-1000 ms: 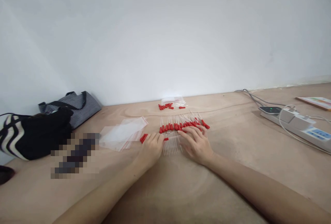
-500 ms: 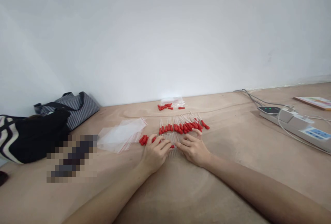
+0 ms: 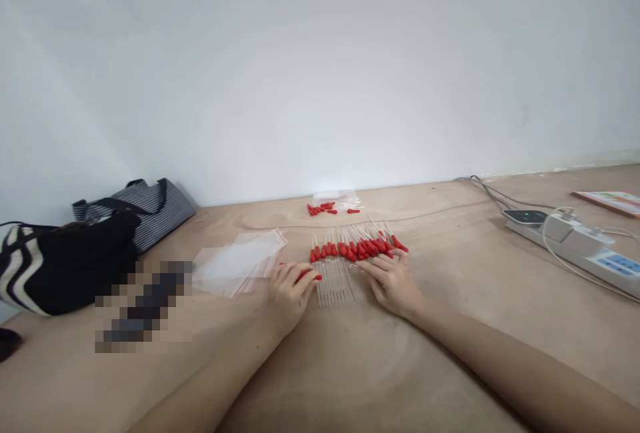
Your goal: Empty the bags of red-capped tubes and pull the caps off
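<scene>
My left hand (image 3: 290, 294) is closed around a red rubber bulb (image 3: 318, 278) that pokes out past its fingertips. More red bulbs beside it are mostly hidden by the fingers. My right hand (image 3: 394, 286) has its fingers curled, and its fingertips pinch the upper end of a thin clear tube (image 3: 353, 266). Between both hands lies a row of clear glass tubes (image 3: 333, 286) side by side. Just beyond them are several droppers (image 3: 367, 248), their red bulbs toward me and slim tubes pointing away.
Zip bags (image 3: 245, 256) lie in a fanned stack on the left. Loose red bulbs (image 3: 320, 208) sit by a clear bag (image 3: 335, 198) near the wall. A black bag (image 3: 85, 263) and striped bag (image 3: 165, 210) stand far left; a power strip (image 3: 580, 243) with cables lies right.
My hands have moved apart, the left going left with the red bulb and the right going right. The row of glass tubes between them now shows more fully.
</scene>
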The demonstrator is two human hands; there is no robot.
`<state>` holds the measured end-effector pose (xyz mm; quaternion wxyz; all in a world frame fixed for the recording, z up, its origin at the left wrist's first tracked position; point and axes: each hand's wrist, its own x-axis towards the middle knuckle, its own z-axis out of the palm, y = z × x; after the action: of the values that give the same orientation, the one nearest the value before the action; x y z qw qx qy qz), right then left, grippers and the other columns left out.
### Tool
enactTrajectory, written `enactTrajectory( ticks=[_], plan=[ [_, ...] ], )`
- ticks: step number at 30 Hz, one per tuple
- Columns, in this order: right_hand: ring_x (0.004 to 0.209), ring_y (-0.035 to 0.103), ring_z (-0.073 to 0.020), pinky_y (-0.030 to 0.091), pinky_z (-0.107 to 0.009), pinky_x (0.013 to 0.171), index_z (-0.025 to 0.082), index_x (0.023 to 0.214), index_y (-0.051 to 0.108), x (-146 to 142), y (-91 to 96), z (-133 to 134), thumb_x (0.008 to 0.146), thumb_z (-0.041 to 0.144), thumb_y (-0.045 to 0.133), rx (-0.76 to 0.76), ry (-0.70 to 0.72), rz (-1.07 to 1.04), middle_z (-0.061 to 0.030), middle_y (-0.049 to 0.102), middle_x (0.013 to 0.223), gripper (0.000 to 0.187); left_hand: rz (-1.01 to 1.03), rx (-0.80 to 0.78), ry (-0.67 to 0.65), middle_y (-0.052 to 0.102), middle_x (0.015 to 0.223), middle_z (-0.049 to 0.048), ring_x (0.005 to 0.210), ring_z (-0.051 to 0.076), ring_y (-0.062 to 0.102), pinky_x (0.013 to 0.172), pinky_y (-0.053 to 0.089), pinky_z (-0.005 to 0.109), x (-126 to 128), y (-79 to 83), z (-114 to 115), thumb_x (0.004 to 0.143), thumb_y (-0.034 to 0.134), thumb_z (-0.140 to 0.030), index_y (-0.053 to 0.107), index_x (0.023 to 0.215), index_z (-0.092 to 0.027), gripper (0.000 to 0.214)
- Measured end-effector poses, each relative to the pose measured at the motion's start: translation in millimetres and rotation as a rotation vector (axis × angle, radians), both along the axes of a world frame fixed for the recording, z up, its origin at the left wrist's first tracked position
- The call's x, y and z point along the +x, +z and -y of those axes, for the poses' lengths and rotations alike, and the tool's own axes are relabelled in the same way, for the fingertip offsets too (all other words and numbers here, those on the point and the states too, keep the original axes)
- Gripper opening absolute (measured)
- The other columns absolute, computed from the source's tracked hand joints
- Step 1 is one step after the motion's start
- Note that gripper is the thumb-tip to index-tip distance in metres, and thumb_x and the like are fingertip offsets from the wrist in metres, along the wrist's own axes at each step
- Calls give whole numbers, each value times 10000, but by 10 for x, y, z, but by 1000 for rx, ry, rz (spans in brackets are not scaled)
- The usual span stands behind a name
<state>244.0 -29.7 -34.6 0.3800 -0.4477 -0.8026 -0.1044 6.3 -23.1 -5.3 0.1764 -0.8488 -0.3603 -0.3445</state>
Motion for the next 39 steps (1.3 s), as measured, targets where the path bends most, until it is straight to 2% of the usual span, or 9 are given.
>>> enactTrajectory(
  ticks=[3,7,12,15,21,28,32,34,39],
  plan=[
    [731,514,-131,255,-338,769,186,1046,572,-53,-42,-12,781,63,370,-77,-1,41,-39,602,798,355,118,-77,70,579,835,61,759,150,559,688,458,269,-66,23,-70,856,372,-205,578,938,-173,224],
    [759,517,-132,279,-321,737,185,1053,557,-116,-92,-29,755,23,352,-132,20,28,-50,575,860,397,259,-187,208,561,855,69,750,156,570,673,484,276,-259,94,-166,784,380,-158,520,1010,-151,266],
    [798,520,-144,315,-317,737,165,886,601,-158,-114,-55,759,20,350,-166,22,-41,-63,571,862,317,370,-461,297,578,702,18,561,119,551,527,475,230,-417,157,-221,710,471,-234,518,837,-157,156],
    [810,525,-148,333,-329,766,164,855,605,-185,-86,-43,801,74,360,-199,48,-48,-70,573,876,266,353,-543,293,598,672,5,565,120,560,542,468,232,-404,161,-217,704,483,-268,530,752,-173,116],
    [927,513,-170,297,-387,879,178,883,594,-222,2,35,856,223,380,-256,131,-61,-71,589,943,220,283,-598,274,633,684,6,575,131,570,563,452,245,-314,103,-192,717,493,-328,570,765,-179,175],
    [895,520,-141,268,-390,898,192,878,581,-218,51,52,897,253,289,-323,172,-64,-42,607,910,299,218,-478,357,635,723,31,641,157,557,629,435,269,-309,186,-215,736,467,-369,613,727,-177,241],
    [871,521,-140,241,-405,896,201,849,587,-209,65,50,895,253,299,-305,135,-43,-32,609,890,296,62,-607,464,643,788,49,791,191,571,713,413,277,-193,301,-385,729,474,-363,640,705,-186,244],
    [858,522,-139,235,-405,892,207,846,590,-203,73,56,890,254,316,-287,122,-38,-27,612,882,282,-3,-696,515,649,747,50,800,207,582,695,411,276,-86,339,-516,703,501,-403,647,655,-194,260],
    [831,527,-135,219,-405,889,212,825,597,-191,96,74,876,246,357,-259,110,-51,-15,618,862,247,-45,-831,574,542,415,23,534,197,575,537,401,268,165,332,-786,580,607,-442,566,423,-175,313]
  ],
)
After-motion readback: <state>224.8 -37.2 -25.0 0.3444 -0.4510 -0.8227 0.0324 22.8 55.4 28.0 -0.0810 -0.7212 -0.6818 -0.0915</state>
